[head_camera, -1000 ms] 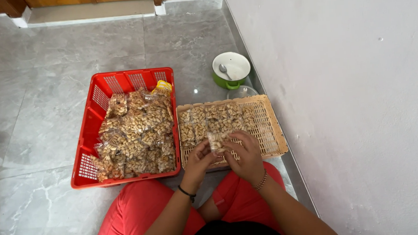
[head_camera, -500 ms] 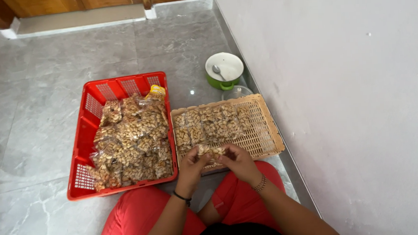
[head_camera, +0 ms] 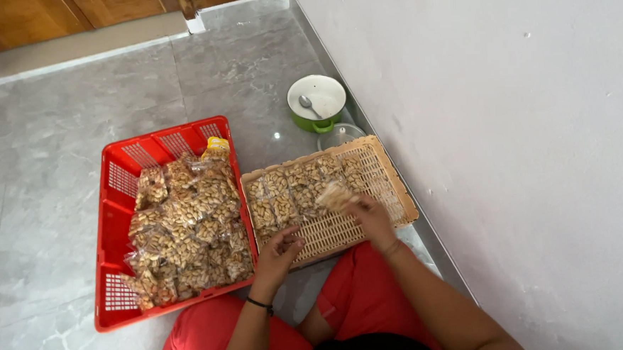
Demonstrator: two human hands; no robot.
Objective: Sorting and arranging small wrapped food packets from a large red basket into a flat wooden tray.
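Grey tile floor by white wall; right hand [head_camera: 370, 218] pinches nut packet [head_camera: 335, 195] over beige tray [head_camera: 398, 192] (left hand [head_camera: 280, 249] loosely curled, empty, at tray's near edge)

a single view from a camera worn on the person's head, looking steeply down and forward over their lap to a grey tiled floor [head_camera: 53, 124]. it sits fairly close: the red-clothed knees fill the bottom edge, and both forearms reach up into the frame from below. a white wall [head_camera: 521, 114] runs along the right side, and a wooden door base [head_camera: 68, 10] lies at the far top edge. no second view shares the scene.
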